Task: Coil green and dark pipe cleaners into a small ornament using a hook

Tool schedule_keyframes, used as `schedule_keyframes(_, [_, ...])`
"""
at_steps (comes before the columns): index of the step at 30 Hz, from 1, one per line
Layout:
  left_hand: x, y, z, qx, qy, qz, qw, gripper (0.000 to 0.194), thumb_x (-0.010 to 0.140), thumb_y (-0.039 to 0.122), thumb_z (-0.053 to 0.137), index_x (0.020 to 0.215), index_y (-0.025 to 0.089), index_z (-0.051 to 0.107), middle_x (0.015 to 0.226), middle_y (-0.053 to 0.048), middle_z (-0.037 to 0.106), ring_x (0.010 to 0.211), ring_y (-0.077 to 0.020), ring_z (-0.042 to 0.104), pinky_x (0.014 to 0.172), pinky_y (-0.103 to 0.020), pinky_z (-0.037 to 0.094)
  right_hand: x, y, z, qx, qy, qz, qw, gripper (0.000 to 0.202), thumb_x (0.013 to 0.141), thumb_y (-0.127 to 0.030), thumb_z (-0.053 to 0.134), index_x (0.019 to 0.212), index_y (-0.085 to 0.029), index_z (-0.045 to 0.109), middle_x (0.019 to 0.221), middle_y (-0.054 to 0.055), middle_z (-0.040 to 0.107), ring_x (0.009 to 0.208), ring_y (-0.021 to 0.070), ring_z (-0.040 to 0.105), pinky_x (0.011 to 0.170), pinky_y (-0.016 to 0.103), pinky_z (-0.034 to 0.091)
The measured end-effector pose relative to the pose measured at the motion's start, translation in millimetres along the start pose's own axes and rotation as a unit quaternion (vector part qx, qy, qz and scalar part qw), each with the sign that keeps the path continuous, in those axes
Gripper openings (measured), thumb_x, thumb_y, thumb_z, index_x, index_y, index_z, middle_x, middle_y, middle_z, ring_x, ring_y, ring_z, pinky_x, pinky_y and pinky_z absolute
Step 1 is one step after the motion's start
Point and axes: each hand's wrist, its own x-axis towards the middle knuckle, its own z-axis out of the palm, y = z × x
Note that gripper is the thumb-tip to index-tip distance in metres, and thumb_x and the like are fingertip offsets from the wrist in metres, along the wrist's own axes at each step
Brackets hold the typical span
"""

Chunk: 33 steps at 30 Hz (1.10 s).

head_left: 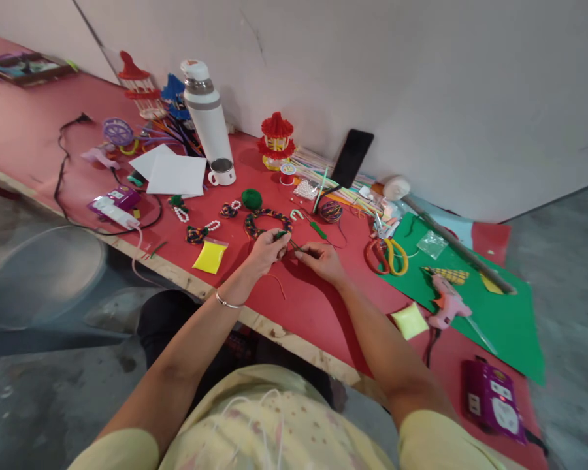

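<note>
A round ring of multicoloured yarn (253, 220) lies above my left hand (270, 251), whose closed fingers grip its lower right edge. Something small and green shows at those fingertips. My right hand (319, 260) is closed in a pinch just to the right, on what looks like a thin yarn strand running between the hands. A loose orange strand (278, 284) trails on the table below. Beyond my right hand lie a green-handled crochet hook (318, 229) and a multicoloured yarn ball (331, 211). Left of the ring sit a green yarn ball (251, 198) and beaded yarn pieces (196, 234).
The red table (255, 307) holds a white flask (210, 117), a cup (222, 172), scissors (386, 254) and a propped phone (353, 156). Farther right are a wooden stick (463, 245), green sheet (514, 313), pink glue gun (448, 301) and purple box (494, 398). Cords (61, 163) run left.
</note>
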Motion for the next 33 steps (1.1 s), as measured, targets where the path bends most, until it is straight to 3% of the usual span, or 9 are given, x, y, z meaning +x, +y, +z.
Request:
schedule_keyframes(3, [2.2,-0.3,-2.0,-0.005,0.000,0.003,1.000,0.059,0.072,0.068,0.088,0.073,0.022,0.050,0.049,0.008,0.043,0.041,-0.0053,0.035,0.041,-0.020,0.021,-3.6,-6.0,-12.7,0.000,-0.043,0.074,0.996,0.040,0.091,-0.060,0.073,0.083,-0.021,0.077,0.066,0.001,0.074,0.055,0.0130,0.059,0.058,0.028,0.046])
schedule_keyframes(6, [2.7,-1.6,-1.9,-0.005,0.010,0.010,1.000,0.058,0.068,0.067,0.090,0.072,0.022,0.053,0.049,0.008,0.044,0.040,-0.0056,0.036,0.041,-0.021,0.020,-8.8,-7.4,-36.2,-0.057,-0.068,0.110,0.990,0.039,0.089,-0.060,0.076,0.085,-0.021,0.082,0.069,0.004,0.078,0.058,0.0154,0.063,0.060,0.030,0.050])
schedule_keyframes(10, [1.5,-3.4,1.5,0.004,0.014,0.020,1.000,0.053,0.061,0.059,0.095,0.068,0.017,0.063,0.050,0.007,0.048,0.043,-0.0049,0.037,0.043,-0.021,0.023,-12.8,-9.1,-53.0,-0.163,0.172,0.073,0.969,0.040,0.082,-0.056,0.082,0.103,-0.022,0.086,0.090,0.009,0.084,0.070,0.0201,0.069,0.065,0.034,0.055])
schedule_keyframes(12, [0.9,-3.9,3.2,0.012,0.011,0.021,1.000,0.050,0.058,0.056,0.096,0.067,0.016,0.067,0.051,0.006,0.051,0.044,-0.0050,0.039,0.044,-0.021,0.026,-12.2,-12.8,-42.3,-0.095,0.181,0.084,0.975,0.050,0.081,-0.057,0.083,0.116,-0.022,0.083,0.104,0.010,0.085,0.069,0.0171,0.068,0.062,0.031,0.055])
schedule_keyframes(15, [-0.1,-3.8,3.8,0.025,-0.004,0.014,1.000,0.050,0.056,0.057,0.096,0.066,0.015,0.070,0.053,0.003,0.057,0.047,-0.0073,0.046,0.047,-0.022,0.032,-8.5,-18.5,-9.8,0.022,0.077,0.124,0.989,0.072,0.073,-0.054,0.089,0.138,-0.029,0.072,0.125,0.008,0.082,0.073,0.0169,0.073,0.051,0.026,0.053])
schedule_keyframes(19, [-1.5,-0.5,2.2,0.036,-0.021,0.004,0.999,0.051,0.059,0.058,0.094,0.067,0.014,0.071,0.054,0.003,0.059,0.049,-0.0073,0.046,0.050,-0.022,0.032,-1.9,-15.7,19.8,0.059,0.092,0.128,0.986,0.057,0.074,-0.054,0.085,0.123,-0.026,0.081,0.097,0.006,0.086,0.081,0.0233,0.078,0.053,0.027,0.059])
schedule_keyframes(23, [-2.1,1.9,2.8,0.042,-0.022,-0.001,0.999,0.051,0.066,0.062,0.090,0.068,0.014,0.071,0.056,0.002,0.060,0.048,-0.0065,0.043,0.048,-0.023,0.029,-2.2,-2.9,19.7,0.045,0.150,0.108,0.982,0.046,0.077,-0.057,0.081,0.106,-0.022,0.086,0.089,0.007,0.085,0.077,0.0228,0.077,0.057,0.030,0.061])
schedule_keyframes(28, [0.6,-3.7,4.3,0.036,-0.003,0.002,0.999,0.057,0.073,0.070,0.081,0.063,0.016,0.067,0.056,0.000,0.060,0.046,-0.0072,0.044,0.046,-0.024,0.025,-6.9,5.7,19.8,0.031,0.180,0.107,0.977,0.048,0.078,-0.061,0.080,0.104,-0.021,0.084,0.087,0.007,0.084,0.075,0.0229,0.077,0.056,0.030,0.060])
schedule_keyframes(33, [4.4,-10.1,2.1,0.017,0.027,0.010,0.999,0.054,0.063,0.066,0.090,0.074,0.017,0.071,0.054,0.005,0.054,0.046,-0.0062,0.039,0.045,-0.023,0.022,-5.1,2.8,22.2,0.008,0.140,0.105,0.985,0.049,0.082,-0.063,0.075,0.106,-0.022,0.083,0.083,0.006,0.082,0.067,0.0212,0.075,0.056,0.031,0.058])
